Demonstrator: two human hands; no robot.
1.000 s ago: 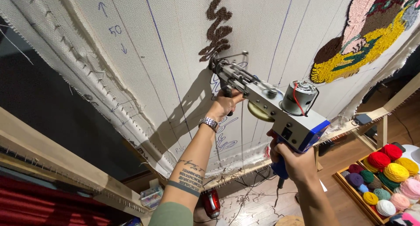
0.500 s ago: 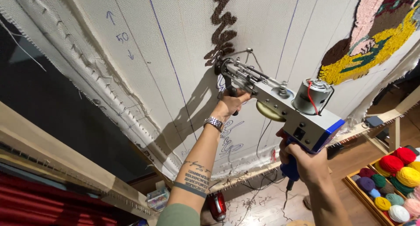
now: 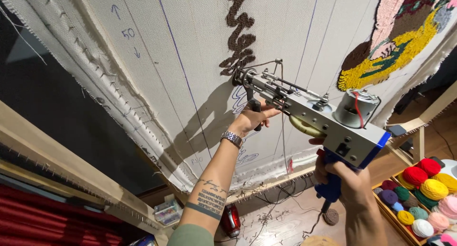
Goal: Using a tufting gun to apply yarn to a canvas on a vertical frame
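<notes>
A silver tufting gun [image 3: 314,113] with a blue grip presses its tip against a white stretched cloth [image 3: 190,60], at the lower end of a brown tufted strip [image 3: 238,29]. My left hand [image 3: 252,118] grips the gun's black front handle; a metal watch sits on that wrist. My right hand [image 3: 345,181] is closed around the blue rear grip. A small motor with a red wire sits on top of the gun's body. Thin yarn runs from the gun down toward the floor.
A tufted patch in yellow, pink, green and brown [image 3: 395,36] fills the cloth's upper right. The wooden frame [image 3: 62,170] with nail strips holds the cloth. A wooden tray of coloured yarn balls [image 3: 419,193] stands on the floor at lower right. A red object [image 3: 232,220] lies below.
The gun and both hands have moved up the cloth along the brown strip, and the view has shifted closer.
</notes>
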